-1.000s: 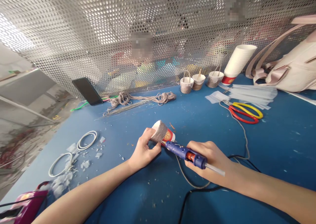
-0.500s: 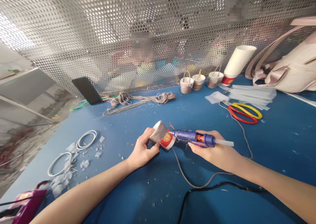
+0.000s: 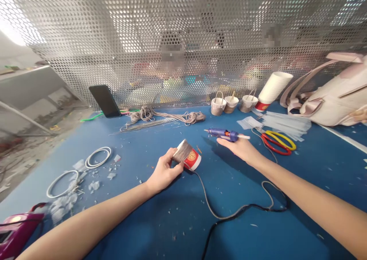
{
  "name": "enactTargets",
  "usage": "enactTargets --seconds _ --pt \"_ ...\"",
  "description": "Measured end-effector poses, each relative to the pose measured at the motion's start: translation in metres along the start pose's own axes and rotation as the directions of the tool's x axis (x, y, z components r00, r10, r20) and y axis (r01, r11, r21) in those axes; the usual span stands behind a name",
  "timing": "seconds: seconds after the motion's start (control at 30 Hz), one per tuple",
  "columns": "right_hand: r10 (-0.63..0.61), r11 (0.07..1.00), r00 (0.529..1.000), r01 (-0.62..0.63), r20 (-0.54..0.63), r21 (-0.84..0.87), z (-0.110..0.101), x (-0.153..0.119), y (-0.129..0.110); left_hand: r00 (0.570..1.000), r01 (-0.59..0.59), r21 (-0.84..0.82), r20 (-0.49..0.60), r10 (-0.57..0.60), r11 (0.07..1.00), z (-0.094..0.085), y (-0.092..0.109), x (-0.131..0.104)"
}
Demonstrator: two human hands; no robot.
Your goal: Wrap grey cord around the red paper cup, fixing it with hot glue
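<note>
My left hand [image 3: 164,173] grips a tilted paper cup [image 3: 192,159], red and white at one end with a gold emblem. Grey-brown cord [image 3: 182,152] is wound round the rest of it, and a loose strand trails from the cup over the blue table [image 3: 172,225]. To the right and farther back, my right hand [image 3: 239,147] is closed on a blue glue gun [image 3: 222,134]. Its nozzle points left, apart from the cup, and a clear glue stick juts from its rear.
Scissors [image 3: 278,142], clear glue sticks [image 3: 286,123], stacked cups [image 3: 273,90] and a bag [image 3: 332,92] are at right. Small cord-wrapped cups [image 3: 218,106], cord bundles [image 3: 192,117] and a phone [image 3: 105,100] line the mesh. White rings [image 3: 98,157], scraps and a purple object [image 3: 20,233] lie left.
My right hand has moved the glue gun away from the cup, back and to the right. My left hand still holds the cup in nearly the same place.
</note>
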State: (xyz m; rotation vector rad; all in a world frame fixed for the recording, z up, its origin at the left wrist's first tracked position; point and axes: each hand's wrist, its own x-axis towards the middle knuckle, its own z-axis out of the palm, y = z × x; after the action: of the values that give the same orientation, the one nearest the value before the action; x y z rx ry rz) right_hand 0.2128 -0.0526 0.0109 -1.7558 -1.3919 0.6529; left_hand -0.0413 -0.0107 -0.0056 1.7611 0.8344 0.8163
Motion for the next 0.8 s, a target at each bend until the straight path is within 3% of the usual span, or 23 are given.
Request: enactTargets --seconds 0.13,0.27,0.33,0.43,0.5,0.57,0.63,0.7,0.8 --pt "0.017 0.996 1.000 -0.018 -0.015 -0.089 0.012 0.012 0.009 0.999 -0.053 0.075 0.007 0.052 0.996 -0.001 -0.004 -0.002" --pt "0.044 0.988 0.999 -0.046 -0.018 -0.149 0.001 -0.001 0.016 0.996 -0.088 0.147 0.002 0.088 0.985 0.000 -0.006 -0.003" --pt "0.043 0.987 0.990 -0.063 -0.136 -0.149 -0.011 -0.015 0.019 0.995 -0.091 0.175 -0.012 0.094 0.980 0.000 -0.004 -0.003" --pt "-0.020 0.998 0.901 -0.009 -0.432 -0.065 -0.026 -0.041 0.015 0.994 -0.099 0.203 -0.020 0.105 0.974 0.002 0.000 -0.003" --pt "-0.037 0.998 0.882 0.052 -0.470 0.020 -0.024 -0.058 0.004 0.994 -0.100 0.223 -0.015 0.106 0.970 0.004 0.002 -0.003" --pt "0.005 0.991 0.951 0.038 -0.309 0.131 -0.009 -0.070 -0.012 0.993 -0.114 0.252 -0.013 0.121 0.961 0.006 0.004 -0.004" --pt "0.086 0.945 0.996 -0.071 -0.031 0.319 0.016 -0.077 -0.029 0.987 -0.149 0.288 -0.014 0.160 0.946 0.009 0.005 -0.006" --pt "0.128 0.811 0.976 -0.204 0.175 0.548 0.044 -0.079 -0.041 0.974 -0.205 0.337 -0.021 0.225 0.919 0.010 0.005 -0.007" --pt "0.180 0.567 0.945 -0.328 0.274 0.756 0.073 -0.078 -0.051 0.952 -0.255 0.421 -0.049 0.303 0.871 0.010 0.006 -0.009"
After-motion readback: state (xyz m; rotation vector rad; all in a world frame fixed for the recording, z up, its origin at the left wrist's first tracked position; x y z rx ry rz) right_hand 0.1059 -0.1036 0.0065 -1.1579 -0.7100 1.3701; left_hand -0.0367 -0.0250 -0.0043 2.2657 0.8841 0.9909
